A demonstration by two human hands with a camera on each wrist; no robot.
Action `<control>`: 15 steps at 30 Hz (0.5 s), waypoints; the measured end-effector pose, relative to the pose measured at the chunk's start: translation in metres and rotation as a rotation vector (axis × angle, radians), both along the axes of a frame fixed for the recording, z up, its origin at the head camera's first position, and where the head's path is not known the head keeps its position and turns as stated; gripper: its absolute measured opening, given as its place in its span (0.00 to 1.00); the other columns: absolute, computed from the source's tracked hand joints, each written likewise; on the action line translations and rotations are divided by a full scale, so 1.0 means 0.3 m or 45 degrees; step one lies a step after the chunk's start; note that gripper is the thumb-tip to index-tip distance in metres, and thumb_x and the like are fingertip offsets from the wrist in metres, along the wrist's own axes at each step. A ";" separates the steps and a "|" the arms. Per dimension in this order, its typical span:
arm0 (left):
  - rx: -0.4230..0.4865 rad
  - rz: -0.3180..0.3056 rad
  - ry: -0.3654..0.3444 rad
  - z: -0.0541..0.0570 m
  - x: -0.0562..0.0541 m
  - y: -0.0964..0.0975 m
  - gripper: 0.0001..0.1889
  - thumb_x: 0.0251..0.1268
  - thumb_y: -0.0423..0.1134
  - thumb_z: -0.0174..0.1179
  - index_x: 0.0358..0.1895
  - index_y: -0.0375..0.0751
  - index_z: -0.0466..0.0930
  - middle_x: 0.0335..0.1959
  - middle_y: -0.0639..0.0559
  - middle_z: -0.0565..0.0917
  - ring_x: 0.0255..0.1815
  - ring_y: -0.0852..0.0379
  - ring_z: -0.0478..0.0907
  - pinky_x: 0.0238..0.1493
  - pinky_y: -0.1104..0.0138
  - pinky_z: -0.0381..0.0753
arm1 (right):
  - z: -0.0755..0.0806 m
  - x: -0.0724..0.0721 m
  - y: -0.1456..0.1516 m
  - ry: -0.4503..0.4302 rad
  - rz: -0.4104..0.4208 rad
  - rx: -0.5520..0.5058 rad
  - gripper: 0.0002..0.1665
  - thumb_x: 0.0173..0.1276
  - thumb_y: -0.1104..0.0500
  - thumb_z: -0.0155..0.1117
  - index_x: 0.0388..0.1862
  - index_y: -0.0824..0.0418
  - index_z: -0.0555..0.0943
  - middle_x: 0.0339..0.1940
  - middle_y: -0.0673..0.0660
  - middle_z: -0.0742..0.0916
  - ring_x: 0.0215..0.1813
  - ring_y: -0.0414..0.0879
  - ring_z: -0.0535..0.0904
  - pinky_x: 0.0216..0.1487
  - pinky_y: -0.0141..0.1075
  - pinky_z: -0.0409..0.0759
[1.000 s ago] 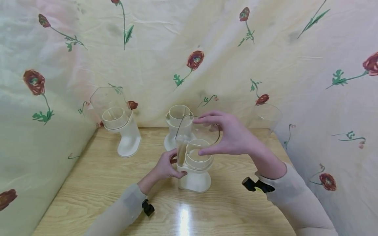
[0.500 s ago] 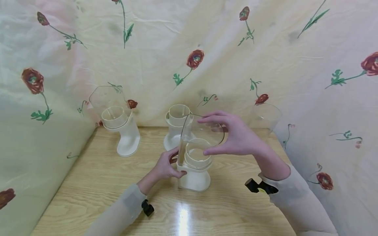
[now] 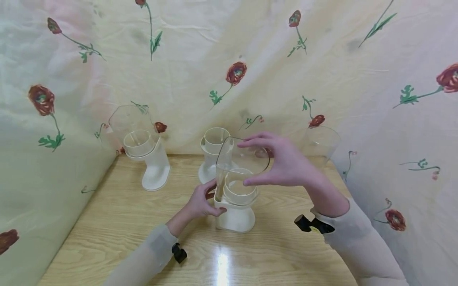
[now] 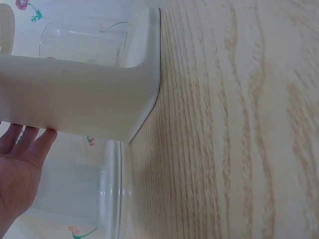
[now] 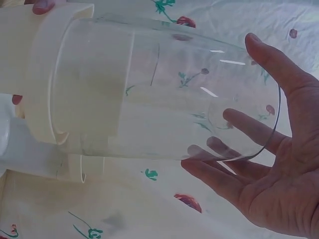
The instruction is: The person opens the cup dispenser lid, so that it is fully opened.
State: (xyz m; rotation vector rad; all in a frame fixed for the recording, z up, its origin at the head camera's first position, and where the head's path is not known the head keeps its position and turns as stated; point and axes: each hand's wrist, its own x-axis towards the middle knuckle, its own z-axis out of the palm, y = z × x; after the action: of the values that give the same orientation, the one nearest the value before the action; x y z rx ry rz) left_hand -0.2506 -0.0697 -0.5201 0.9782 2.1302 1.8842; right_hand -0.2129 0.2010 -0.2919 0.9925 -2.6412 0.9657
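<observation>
While floral cloth [image 3: 171, 79] hangs behind the wooden surface [image 3: 286, 250], 3 white stands [image 3: 156, 174] rest on it. Rim up, a clear container [image 3: 245, 159] stands in the nearest stand [image 3: 236, 220]. Thumb and fingers of the right hand [image 3: 284, 163] clasp it near the rim from opposite sides; the left hand [image 3: 201, 201] grips the stand's side. A pale ring [image 3: 241, 198] seems, through the clear wall, to sit inside the container.

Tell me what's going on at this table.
A person is handling the front white stand: the left grip holds it, while the right grip curls around the clear container at its top. Behind, a left-hand white stand bears a second clear container, a rear middle white stand is partly hidden, and a third clear container sits at back right.
</observation>
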 end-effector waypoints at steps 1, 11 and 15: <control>-0.003 0.005 0.004 -0.002 0.001 0.000 0.48 0.45 0.28 0.79 0.77 0.37 0.70 0.68 0.36 0.81 0.68 0.50 0.81 0.67 0.57 0.87 | -0.003 -0.001 -0.003 -0.002 -0.006 0.001 0.49 0.42 0.43 0.94 0.67 0.49 0.85 0.67 0.50 0.85 0.62 0.47 0.82 0.56 0.41 0.86; 0.096 0.224 0.099 -0.005 0.045 -0.006 0.33 0.52 0.25 0.78 0.65 0.29 0.81 0.63 0.32 0.85 0.62 0.64 0.83 0.55 0.55 0.93 | -0.029 0.024 -0.009 0.066 0.002 0.027 0.49 0.45 0.40 0.92 0.68 0.45 0.84 0.67 0.49 0.83 0.65 0.46 0.81 0.55 0.43 0.87; 0.156 0.285 0.100 0.000 0.055 -0.003 0.26 0.53 0.21 0.76 0.59 0.24 0.83 0.57 0.27 0.86 0.56 0.71 0.84 0.49 0.57 0.95 | -0.034 0.031 -0.002 0.068 0.025 0.030 0.49 0.45 0.42 0.92 0.69 0.44 0.84 0.66 0.46 0.81 0.60 0.41 0.80 0.50 0.37 0.89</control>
State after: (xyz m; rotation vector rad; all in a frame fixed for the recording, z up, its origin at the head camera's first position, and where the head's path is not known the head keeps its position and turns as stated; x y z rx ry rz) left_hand -0.2341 -0.0706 -0.5200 0.8809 2.2765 2.1348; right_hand -0.2036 0.2004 -0.3020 1.0370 -2.6098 0.9007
